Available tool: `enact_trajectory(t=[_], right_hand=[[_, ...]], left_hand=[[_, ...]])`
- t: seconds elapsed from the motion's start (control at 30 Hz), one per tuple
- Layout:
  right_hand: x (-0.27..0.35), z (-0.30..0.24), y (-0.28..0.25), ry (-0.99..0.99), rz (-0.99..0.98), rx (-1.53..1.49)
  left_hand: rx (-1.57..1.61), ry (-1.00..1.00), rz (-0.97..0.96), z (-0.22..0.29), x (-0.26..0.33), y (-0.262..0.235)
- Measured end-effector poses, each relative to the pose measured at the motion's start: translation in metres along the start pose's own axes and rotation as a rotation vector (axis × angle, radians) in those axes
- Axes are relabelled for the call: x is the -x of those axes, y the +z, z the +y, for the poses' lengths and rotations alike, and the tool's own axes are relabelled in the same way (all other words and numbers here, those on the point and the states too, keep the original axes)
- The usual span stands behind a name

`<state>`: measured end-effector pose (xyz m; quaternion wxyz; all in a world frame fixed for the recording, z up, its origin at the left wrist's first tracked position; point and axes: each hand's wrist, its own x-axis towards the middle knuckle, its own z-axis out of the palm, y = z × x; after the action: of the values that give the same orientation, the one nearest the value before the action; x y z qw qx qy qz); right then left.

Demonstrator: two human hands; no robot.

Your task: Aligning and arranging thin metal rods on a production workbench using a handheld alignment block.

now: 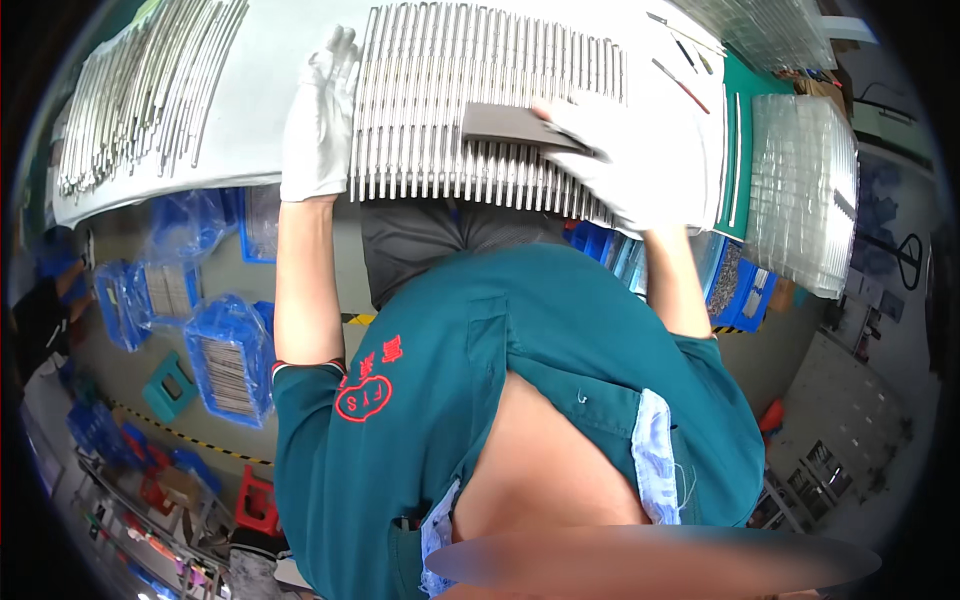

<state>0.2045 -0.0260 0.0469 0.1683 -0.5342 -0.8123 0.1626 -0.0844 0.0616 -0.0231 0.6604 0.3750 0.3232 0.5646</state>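
A row of shiny metal rods [440, 80] lies side by side on the white-covered table in front of me. My left hand [322, 125], in a white glove, rests flat along the left end of the row, its fingers stretched out and nothing in them. In my right hand [622, 165], also gloved, is a dark grey rectangular block [505, 124], lying across the rods right of their middle. The right fingers close round the block's right end, and that hand covers some of the rods beneath.
More loose metal rods [150, 95] lie at the table's far left. Thin pens or tools [680, 85] are at the upper right. Clear plastic trays [800, 180] are stacked at the right edge. Blue crates [228, 365] and a teal stool [170, 385] stand on the floor at left.
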Motion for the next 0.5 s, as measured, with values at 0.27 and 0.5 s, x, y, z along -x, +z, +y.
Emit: enact_trajectory(t=[0.27,0.5], right_hand=[[0.019,0.012,-0.018,0.268,-0.090,-0.177],[-0.048,-0.029,0.027,-0.173,0.101,0.035]], left_hand=[[-0.036,0.000,0.028,0.004,0.008,0.004],[1.430,-0.288,-0.203,-0.008,-0.010,-0.019]])
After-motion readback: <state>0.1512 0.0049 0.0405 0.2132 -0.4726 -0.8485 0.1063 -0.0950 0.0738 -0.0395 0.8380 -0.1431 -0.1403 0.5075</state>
